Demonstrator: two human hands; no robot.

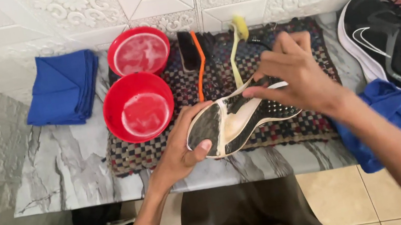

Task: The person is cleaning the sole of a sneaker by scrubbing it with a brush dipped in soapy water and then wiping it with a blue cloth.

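The left hand [181, 151] grips the upturned sneaker [237, 121] steady, sole exposed, while right hand [296, 76] fingers pinch its edge.

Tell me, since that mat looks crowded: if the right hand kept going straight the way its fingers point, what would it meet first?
The right hand points up-left across the shoe. Probably it would first meet the yellow-handled brush, then the black brush, though depth is unclear.

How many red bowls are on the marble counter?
2. One red bowl stands at the back by the wall; the other red bowl is just in front of it, left of the mat. None seems hidden.
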